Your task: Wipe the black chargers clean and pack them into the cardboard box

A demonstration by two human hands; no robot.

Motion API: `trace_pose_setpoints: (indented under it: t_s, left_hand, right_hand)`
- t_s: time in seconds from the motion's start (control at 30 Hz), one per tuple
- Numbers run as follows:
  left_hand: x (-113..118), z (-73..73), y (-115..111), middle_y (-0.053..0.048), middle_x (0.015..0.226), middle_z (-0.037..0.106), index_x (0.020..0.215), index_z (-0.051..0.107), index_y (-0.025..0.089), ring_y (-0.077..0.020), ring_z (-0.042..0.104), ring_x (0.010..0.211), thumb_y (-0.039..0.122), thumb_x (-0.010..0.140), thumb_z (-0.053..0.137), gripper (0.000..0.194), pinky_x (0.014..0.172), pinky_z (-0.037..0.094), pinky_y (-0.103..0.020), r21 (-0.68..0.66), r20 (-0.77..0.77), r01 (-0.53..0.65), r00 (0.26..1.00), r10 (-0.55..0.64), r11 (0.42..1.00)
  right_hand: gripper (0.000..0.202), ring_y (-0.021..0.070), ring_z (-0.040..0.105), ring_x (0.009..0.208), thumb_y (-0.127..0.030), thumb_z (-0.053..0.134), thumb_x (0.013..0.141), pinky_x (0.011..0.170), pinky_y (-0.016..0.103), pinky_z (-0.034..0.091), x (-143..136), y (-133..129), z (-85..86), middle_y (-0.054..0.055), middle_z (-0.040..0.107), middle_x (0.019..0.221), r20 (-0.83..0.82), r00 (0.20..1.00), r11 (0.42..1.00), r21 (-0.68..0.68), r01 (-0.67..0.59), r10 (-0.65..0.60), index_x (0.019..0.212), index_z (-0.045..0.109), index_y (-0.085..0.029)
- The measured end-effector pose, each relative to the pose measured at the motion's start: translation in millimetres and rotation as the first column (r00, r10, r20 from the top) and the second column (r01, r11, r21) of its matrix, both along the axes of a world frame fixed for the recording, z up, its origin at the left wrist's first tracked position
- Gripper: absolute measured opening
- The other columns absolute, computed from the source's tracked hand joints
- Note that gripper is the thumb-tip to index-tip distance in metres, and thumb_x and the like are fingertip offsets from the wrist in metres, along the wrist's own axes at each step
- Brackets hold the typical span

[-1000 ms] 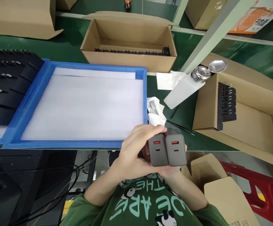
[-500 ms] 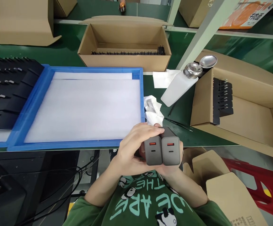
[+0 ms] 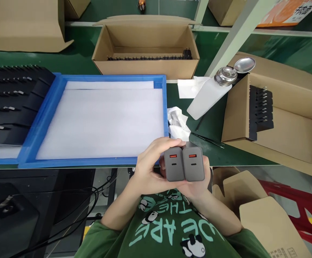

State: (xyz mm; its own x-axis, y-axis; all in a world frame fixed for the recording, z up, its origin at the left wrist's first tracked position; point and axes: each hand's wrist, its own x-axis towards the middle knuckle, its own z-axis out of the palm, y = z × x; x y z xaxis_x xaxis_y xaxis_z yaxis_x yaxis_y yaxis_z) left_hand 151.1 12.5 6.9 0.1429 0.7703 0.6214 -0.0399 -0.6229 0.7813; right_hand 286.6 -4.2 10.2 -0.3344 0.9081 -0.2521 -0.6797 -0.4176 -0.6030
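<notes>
Green bench (image 3: pixel 213 122), blue-rimmed tray (image 3: pixel 104 77) at left. On my feed: two grey charger blocks (image 3: pixel 174 165) side by side, ports facing me, at the bench's near edge. Left hand (image 3: pixel 146 168) clamped around them; right hand (image 3: pixel 197 188) gripping from the right, fingers partly hidden.

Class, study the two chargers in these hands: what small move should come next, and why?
Probably a slight turn of the two grey chargers to show another side: their port faces point toward the camera, while the left hand and right hand partly cover their sides.
</notes>
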Motion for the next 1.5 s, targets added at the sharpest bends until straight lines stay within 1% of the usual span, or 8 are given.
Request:
trace_pose_setpoints:
  t_s: [0.2, 0.37, 0.5, 0.6, 0.87, 1.2, 1.37, 1.5]
  left_hand:
    - [-1.7, -1.1, 1.9, -0.010, 0.128, 0.070, 0.145, 0.054, 0.022, -0.0275, 0.067, 0.119, 0.025, 0.072, 0.091, 0.082, 0.108, 0.054, -0.044, 0.019, -0.023, 0.003, 1.000, -0.002, 1.000]
    - [-6.7, 3.1, -3.2, -0.011, 0.137, 0.066, 0.146, 0.050, 0.021, -0.0254, 0.061, 0.131, 0.019, 0.079, 0.084, 0.076, 0.122, 0.041, -0.044, 0.005, -0.194, -0.034, 0.980, 0.034, 0.999]
    - [-2.5, 8.8, -14.1, -0.014, 0.144, 0.061, 0.152, 0.040, 0.018, -0.0270, 0.058, 0.134, 0.016, 0.086, 0.074, 0.074, 0.123, 0.040, -0.048, 0.011, -0.535, -0.175, 0.831, 0.154, 0.984]
    - [4.2, 7.7, -16.2, -0.012, 0.139, 0.064, 0.149, 0.043, 0.021, -0.0269, 0.064, 0.126, 0.007, 0.086, 0.063, 0.067, 0.111, 0.052, -0.044, -0.059, -0.516, -0.236, 0.839, 0.173, 0.970]
    - [6.5, -11.3, 4.0, -0.010, 0.129, 0.069, 0.132, 0.060, 0.025, -0.0277, 0.070, 0.118, 0.027, 0.073, 0.087, 0.064, 0.098, 0.060, -0.039, -0.262, 0.088, 0.098, 0.993, -0.077, 0.960]
    - [0.9, -8.8, 10.0, -0.011, 0.126, 0.071, 0.128, 0.065, 0.024, -0.0271, 0.070, 0.117, 0.044, 0.081, 0.082, 0.053, 0.098, 0.059, -0.038, -0.204, 0.124, 0.151, 0.984, -0.128, 0.967]
    - [-0.2, -8.8, 7.7, -0.010, 0.126, 0.071, 0.127, 0.066, 0.026, -0.0259, 0.069, 0.118, 0.037, 0.083, 0.082, 0.048, 0.101, 0.057, -0.038, -0.215, 0.108, 0.155, 0.985, -0.134, 0.964]
    - [2.1, -12.6, 7.1, -0.009, 0.124, 0.071, 0.126, 0.066, 0.025, -0.0252, 0.069, 0.116, 0.041, 0.082, 0.081, 0.049, 0.100, 0.057, -0.037, -0.226, 0.108, 0.176, 0.982, -0.155, 0.958]
  right_hand:
    - [0.044, 0.0331, 0.064, 0.116, -0.065, 0.053, 0.080, 0.099, 0.053, 0.056, 0.7, 1.0, -6.0, 0.006, 0.070, 0.093, 0.039, 0.999, 0.998, 0.063, -0.006, 0.003, 0.102, 0.066, -0.029]
    - [0.042, 0.0294, 0.061, 0.124, -0.049, 0.064, 0.085, 0.104, 0.047, 0.054, 31.4, 11.9, 4.7, 0.005, 0.063, 0.130, 0.325, 0.945, 0.952, 0.298, -0.072, -0.030, 0.123, 0.059, -0.031]
    - [0.050, 0.0290, 0.050, 0.136, -0.027, 0.069, 0.088, 0.109, 0.044, 0.050, 45.2, 9.4, 27.2, 0.008, 0.049, 0.144, 0.826, 0.440, 0.792, 0.513, -0.332, -0.351, 0.135, 0.052, -0.031]
    - [0.062, 0.0322, 0.052, 0.134, -0.026, 0.072, 0.086, 0.106, 0.048, 0.053, 40.7, -0.2, 38.4, 0.014, 0.050, 0.141, 0.785, 0.187, 0.681, 0.610, -0.405, -0.591, 0.141, 0.045, -0.028]
    - [0.086, 0.0293, 0.049, 0.141, -0.015, 0.078, 0.084, 0.096, 0.040, 0.058, 56.5, -13.6, 34.8, 0.009, 0.041, 0.161, 0.685, 0.576, 0.646, 0.692, -0.322, -0.446, 0.155, 0.034, -0.036]
    - [0.077, 0.0283, 0.057, 0.131, -0.006, 0.075, 0.081, 0.082, 0.035, 0.062, 57.9, -9.6, 26.6, 0.011, 0.055, 0.149, 0.604, 0.651, 0.625, 0.741, -0.246, -0.460, 0.148, 0.047, -0.033]
    - [0.054, 0.0291, 0.064, 0.119, -0.015, 0.076, 0.084, 0.066, 0.030, 0.061, 55.6, -6.5, 34.0, 0.012, 0.062, 0.136, 0.637, 0.663, 0.730, 0.654, -0.195, -0.394, 0.133, 0.061, -0.031]
    - [0.031, 0.0128, 0.068, 0.073, -0.017, 0.058, 0.098, 0.059, 0.027, 0.060, 51.1, -5.7, 40.2, 0.008, 0.067, 0.128, 0.637, 0.675, 0.808, 0.580, -0.103, -0.372, 0.123, 0.070, -0.030]
